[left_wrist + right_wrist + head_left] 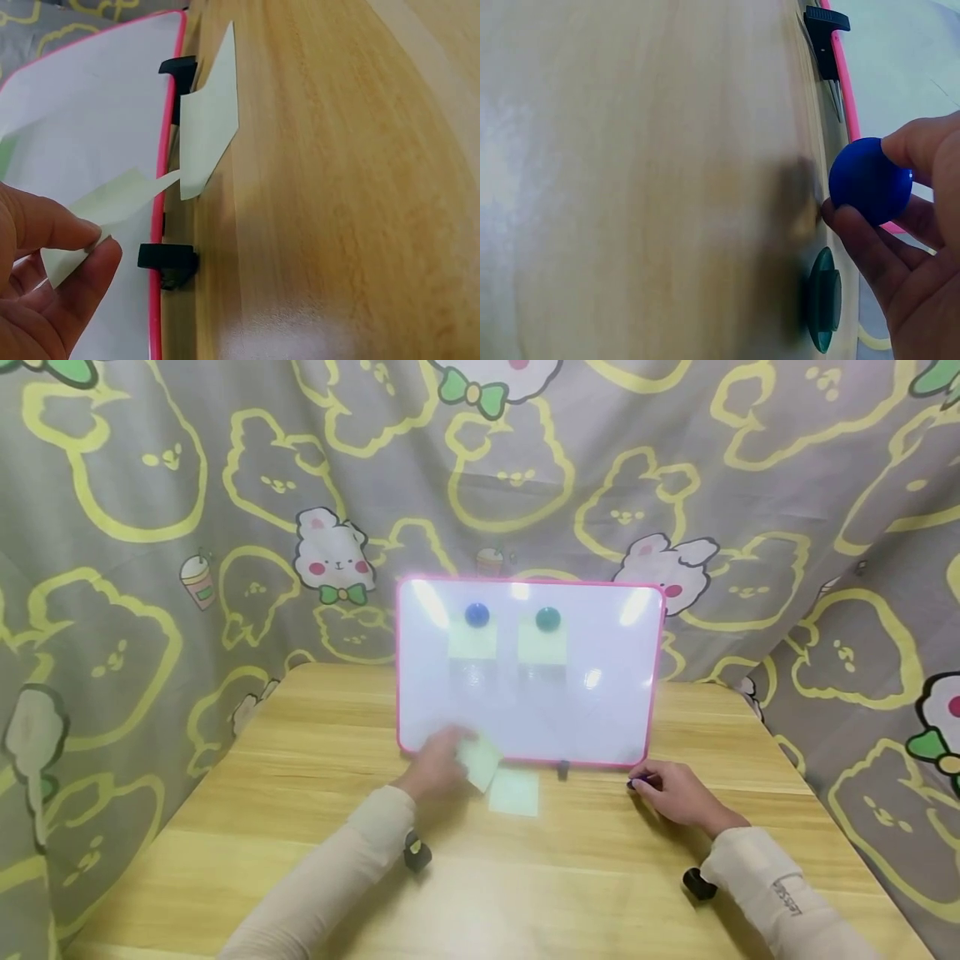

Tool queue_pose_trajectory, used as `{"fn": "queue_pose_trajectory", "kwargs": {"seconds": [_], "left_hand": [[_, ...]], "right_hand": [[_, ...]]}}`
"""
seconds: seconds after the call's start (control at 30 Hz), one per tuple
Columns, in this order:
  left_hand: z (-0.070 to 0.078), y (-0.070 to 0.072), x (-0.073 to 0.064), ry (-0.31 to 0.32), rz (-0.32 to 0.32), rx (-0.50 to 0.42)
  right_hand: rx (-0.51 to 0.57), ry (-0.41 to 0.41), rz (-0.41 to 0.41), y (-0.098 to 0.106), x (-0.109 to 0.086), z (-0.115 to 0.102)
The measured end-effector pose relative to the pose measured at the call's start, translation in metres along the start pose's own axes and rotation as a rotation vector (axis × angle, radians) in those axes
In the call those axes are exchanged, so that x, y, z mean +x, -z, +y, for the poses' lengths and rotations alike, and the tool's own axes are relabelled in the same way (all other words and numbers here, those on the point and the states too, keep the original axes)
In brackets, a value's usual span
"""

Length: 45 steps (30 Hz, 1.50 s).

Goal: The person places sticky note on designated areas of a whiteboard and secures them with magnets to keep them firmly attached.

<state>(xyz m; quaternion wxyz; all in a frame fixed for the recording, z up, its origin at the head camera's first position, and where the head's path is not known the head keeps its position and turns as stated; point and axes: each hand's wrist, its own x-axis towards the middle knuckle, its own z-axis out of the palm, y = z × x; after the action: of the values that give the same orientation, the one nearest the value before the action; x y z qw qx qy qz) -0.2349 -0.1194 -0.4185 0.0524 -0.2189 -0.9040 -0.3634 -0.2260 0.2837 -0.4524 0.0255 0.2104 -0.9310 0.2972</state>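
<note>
A pale green paper note (112, 202) is pinched between the thumb and finger of my left hand (437, 764), in front of the lower edge of a pink-framed whiteboard (600, 710). A second paper note (514, 792) rests on the table close by, its near corner close to the held one. My right hand (678, 789) holds a round blue magnet (870, 180) in its fingertips, low by the board's right corner. Below that hand in the right wrist view, a green magnet (823, 300) stands on its edge on the table.
On the board, a blue magnet (477, 614) and a green magnet (548, 618) sit at the tops of two notes. Black feet (169, 256) clip the board's lower edge. The wooden table (525, 893) extends toward me, with a patterned curtain (247, 543) behind and at both sides.
</note>
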Motion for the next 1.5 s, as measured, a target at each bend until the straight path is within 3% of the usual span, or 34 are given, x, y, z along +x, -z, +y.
{"fn": "queue_pose_trajectory", "kwargs": {"seconds": [0.57, 0.87, 1.0, 1.23, 1.5], "left_hand": [[0.007, -0.006, 0.013, 0.004, 0.064, -0.008], [0.009, -0.013, 0.022, -0.007, 0.099, -0.038], [0.008, -0.017, 0.026, 0.002, 0.099, -0.035], [0.019, -0.018, 0.027, 0.04, 0.086, -0.124], [0.027, -0.017, 0.03, 0.053, 0.082, -0.11]], "right_hand": [[0.036, 0.024, 0.02, 0.01, 0.006, 0.001], [0.054, -0.013, 0.035, 0.023, 0.009, -0.007], [0.057, -0.003, 0.054, 0.025, 0.011, -0.008], [0.053, 0.012, 0.064, 0.029, 0.013, -0.011], [0.048, 0.009, 0.063, 0.034, 0.016, -0.015]]}}
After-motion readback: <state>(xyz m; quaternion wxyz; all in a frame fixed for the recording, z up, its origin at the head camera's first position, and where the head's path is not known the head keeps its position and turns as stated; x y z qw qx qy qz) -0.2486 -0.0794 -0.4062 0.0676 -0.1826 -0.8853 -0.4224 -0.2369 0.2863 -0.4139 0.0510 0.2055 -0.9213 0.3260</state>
